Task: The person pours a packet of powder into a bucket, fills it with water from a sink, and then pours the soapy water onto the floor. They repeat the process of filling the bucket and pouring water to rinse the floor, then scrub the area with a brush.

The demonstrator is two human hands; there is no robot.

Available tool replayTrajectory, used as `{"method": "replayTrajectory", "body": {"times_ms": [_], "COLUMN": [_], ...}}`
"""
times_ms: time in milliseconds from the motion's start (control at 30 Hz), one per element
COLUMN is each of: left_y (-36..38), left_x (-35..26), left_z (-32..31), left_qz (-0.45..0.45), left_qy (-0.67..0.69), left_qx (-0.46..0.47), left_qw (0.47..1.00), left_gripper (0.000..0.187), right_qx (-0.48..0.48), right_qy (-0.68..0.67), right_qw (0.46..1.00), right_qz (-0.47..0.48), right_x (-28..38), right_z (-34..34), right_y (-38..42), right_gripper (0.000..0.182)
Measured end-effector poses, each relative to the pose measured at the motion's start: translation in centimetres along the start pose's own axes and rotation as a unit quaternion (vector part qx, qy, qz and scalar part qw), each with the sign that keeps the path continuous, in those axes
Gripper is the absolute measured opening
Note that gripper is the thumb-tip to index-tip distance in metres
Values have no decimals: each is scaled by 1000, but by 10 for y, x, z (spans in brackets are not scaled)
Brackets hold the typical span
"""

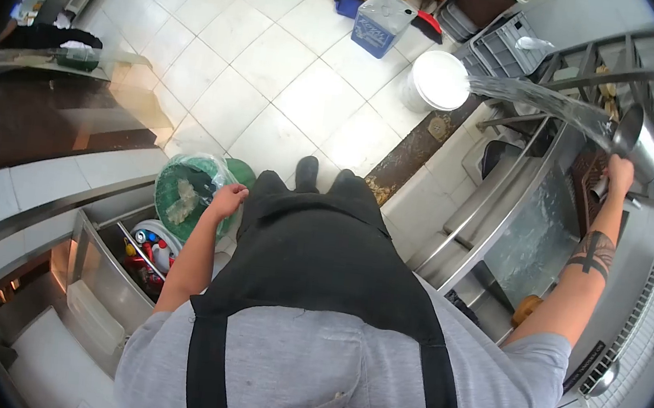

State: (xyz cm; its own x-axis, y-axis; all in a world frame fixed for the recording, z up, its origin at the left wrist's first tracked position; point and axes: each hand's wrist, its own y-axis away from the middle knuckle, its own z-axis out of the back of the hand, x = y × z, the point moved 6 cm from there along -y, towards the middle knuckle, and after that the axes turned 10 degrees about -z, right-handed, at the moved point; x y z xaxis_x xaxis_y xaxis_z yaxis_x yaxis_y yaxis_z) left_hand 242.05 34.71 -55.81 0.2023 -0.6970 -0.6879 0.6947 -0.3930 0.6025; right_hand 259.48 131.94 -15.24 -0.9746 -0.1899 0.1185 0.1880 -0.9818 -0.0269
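Observation:
My right hand [619,173] grips a shiny metal pitcher [641,143] by its side, tipped over above the sink area. A stream of water [545,102] flies from its mouth across to a white bucket [438,82] on the floor. My left hand [228,200] hangs with its fingers curled in, nothing seen in them. Just beside it stands a green bin [168,219] with a clear plastic liner and some waste inside.
On my right runs a steel sink [527,233] with water in it. Ahead on the tiles stand a blue-and-grey square tin [383,23], a red brush [428,27] and grey crates [511,44]. To the left, an open steel compartment holds bottles [154,254].

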Motion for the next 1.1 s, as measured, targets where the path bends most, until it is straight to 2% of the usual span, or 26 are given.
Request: {"method": "replayTrajectory", "body": {"times_ms": [67,133,200,233,267,300,367,400,467,533,567,600,633,700,767,833,867,933,967,1000,1067,1100], "left_y": [-3,-2,2,3,7,12,30,34,63,86,85,83,85,86,79,45,35,17,6,-4,-19,-20], "left_x": [-15,-19,-8,3,18,33,60,65,43,47,71,81,68,40,-7,15,-9,-53,-61,-67,-79,-87], "left_z": [10,20,28,30,30,27,12,11,2,-3,-4,-3,1,10,20,36,38,45,46,45,42,38], "left_qz": [-9,-15,16,15,34,53,61,68,73,82,53,22,23,28,47,47,38,17,3,2,-29,-28], "left_qy": [-27,-53,-44,-51,-45,-39,-39,-31,-55,-75,-137,-198,-204,-268,-228,-141,-173,-198,-192,-187,-178,-172], "left_qx": [-20,-39,-65,-63,-67,-72,-56,-47,-27,-12,40,93,92,114,77,29,28,28,27,28,1,3], "left_qw": [999,998,997,997,996,995,996,996,995,994,988,976,974,956,969,989,984,980,981,982,984,985], "left_gripper": [34,34,34,34,34,34,34,34,33,31,29,28,28,25,25,27,29,32,32,32,32,32], "right_qx": [-188,-188,-264,-206,-236,-218,-152,-108,-26,45,87,141,189,252,265,257,259,267,275,275,319,312], "right_qy": [61,66,41,32,50,17,56,84,142,138,121,63,-31,-289,-529,-709,-778,-825,-866,-865,-875,-871], "right_qw": [978,979,962,978,970,975,982,987,988,969,958,948,928,836,681,503,418,347,268,274,280,314], "right_qz": [63,45,47,-4,6,-30,-93,-87,-64,-199,-245,-279,-320,-392,-432,-423,-392,-358,-321,-319,-234,-212], "right_x": [4,-33,-83,-89,-124,-157,-243,-265,-364,-405,-421,-431,-433,-418,-393,-374,-362,-333,-317,-308,-280,-269], "right_z": [37,39,33,29,5,-21,-91,-114,-197,-240,-263,-288,-311,-357,-387,-400,-397,-367,-347,-331,-292,-270], "right_y": [30,25,12,51,53,65,85,112,122,164,180,189,198,213,215,214,216,229,231,232,224,217], "right_gripper": [34,38,45,47,44,43,44,43,30,32,28,24,20,13,10,13,16,19,21,21,23,24]}}
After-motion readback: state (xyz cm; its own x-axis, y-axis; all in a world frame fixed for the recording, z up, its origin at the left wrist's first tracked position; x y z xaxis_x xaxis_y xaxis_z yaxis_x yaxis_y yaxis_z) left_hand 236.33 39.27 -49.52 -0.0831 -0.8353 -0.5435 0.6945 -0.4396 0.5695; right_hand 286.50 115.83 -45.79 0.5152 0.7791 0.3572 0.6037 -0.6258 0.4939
